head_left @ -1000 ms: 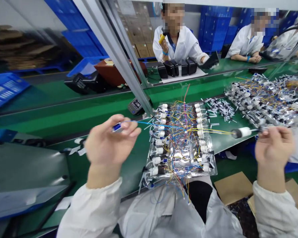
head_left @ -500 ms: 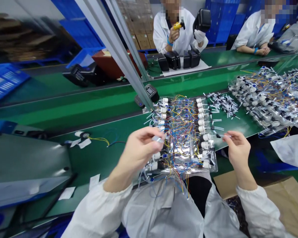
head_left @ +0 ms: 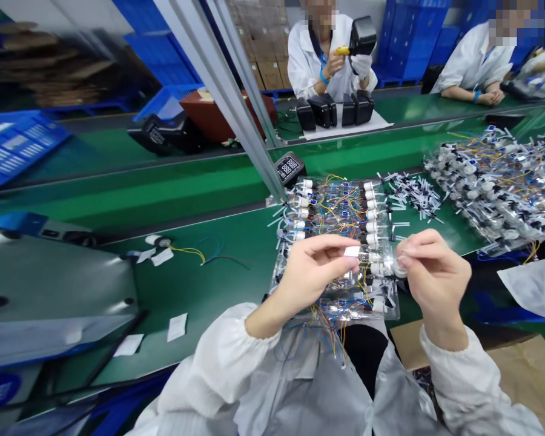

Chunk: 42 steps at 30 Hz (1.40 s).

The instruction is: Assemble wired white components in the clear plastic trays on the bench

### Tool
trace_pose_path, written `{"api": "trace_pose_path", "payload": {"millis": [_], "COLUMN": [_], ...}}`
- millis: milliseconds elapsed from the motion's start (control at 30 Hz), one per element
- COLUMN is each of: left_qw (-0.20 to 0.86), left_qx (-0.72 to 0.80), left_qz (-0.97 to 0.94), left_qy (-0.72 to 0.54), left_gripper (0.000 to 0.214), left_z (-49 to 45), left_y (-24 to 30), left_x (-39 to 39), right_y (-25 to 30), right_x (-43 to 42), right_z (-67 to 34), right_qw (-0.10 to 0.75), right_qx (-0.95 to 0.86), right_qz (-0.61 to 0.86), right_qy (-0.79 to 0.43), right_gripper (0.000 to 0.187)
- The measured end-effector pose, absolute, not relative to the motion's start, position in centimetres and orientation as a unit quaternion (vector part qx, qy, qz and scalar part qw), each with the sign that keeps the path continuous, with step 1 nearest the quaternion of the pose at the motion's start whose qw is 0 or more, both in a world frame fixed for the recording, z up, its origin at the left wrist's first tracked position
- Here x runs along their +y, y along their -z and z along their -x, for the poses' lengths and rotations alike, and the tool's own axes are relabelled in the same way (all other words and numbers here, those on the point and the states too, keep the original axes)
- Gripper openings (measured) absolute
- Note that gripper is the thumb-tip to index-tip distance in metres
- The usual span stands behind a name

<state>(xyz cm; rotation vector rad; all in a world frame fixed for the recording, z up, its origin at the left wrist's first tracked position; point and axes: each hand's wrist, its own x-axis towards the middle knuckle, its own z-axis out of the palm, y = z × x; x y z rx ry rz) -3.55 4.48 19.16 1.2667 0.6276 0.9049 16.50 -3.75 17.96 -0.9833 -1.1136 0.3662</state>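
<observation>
Your left hand (head_left: pixel 315 266) pinches a small white piece (head_left: pixel 352 250) between thumb and forefinger, above the right half of the tray (head_left: pixel 394 310). Your right hand (head_left: pixel 436 275) has its thumb and fingertips closed on a pale piece (head_left: pixel 400 270) at the tray's right edge; what that piece is, you cannot make out behind the fingers. The two hands are near each other but apart.

Under them, the clear tray carries two columns of white-and-black cylinders (head_left: pixel 371 226), with a tangle of coloured wires (head_left: pixel 338 194) between. More wires hang over the near edge toward your lap. Beyond the tray's right side lies a pile of white strips (head_left: pixel 418 197), and farther right a large heap of wired parts (head_left: pixel 485 188).

To your left on the green table (head_left: pixel 218 290) lie a loose cylinder (head_left: pixel 157 241), with its wires trailing right, and two white slips (head_left: pixel 177 327). A small display (head_left: pixel 289 169) sits at the foot of the metal post (head_left: pixel 227 97). Across from you, a co-worker (head_left: pixel 300 66) holds a yellow tool (head_left: pixel 343 51) against a black device (head_left: pixel 363 36).
</observation>
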Motion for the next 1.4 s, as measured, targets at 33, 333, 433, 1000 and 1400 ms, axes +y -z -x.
{"api": "trace_pose_path", "payload": {"millis": [33, 333, 433, 1000, 1400], "left_qw": [0.652, 0.441, 0.422, 0.26, 0.248], "left_qx": [0.273, 0.207, 0.219, 0.207, 0.164], "left_qz": [-0.571, -0.677, -0.683, -0.779, -0.803], "left_qy": [-0.418, -0.552, -0.554, -0.532, -0.516], "left_gripper": [0.032, 0.016, 0.016, 0.014, 0.011], "left_z": [4.0, 7.0, 7.8, 9.8, 9.8], "left_y": [-19.5, -19.6, -19.2, -18.8, -18.2], "left_x": [4.0, 0.2, -0.3, -0.4, 0.5], "right_y": [-19.0, -21.7, -21.5, -20.5, -19.9], "right_x": [-4.2, -6.3, -6.3, -6.8, -6.0], "right_z": [-16.0, -10.1, -9.0, -8.6, -10.0], "right_qw": [0.706, 0.644, 0.643, 0.627, 0.555], "right_qx": [-0.527, -0.595, -0.584, -0.589, -0.65], "right_qz": [0.442, 0.41, 0.415, 0.434, 0.441], "right_qy": [-0.167, -0.252, -0.271, -0.266, -0.274], "right_gripper": [0.025, 0.051, 0.053, 0.034, 0.019]}}
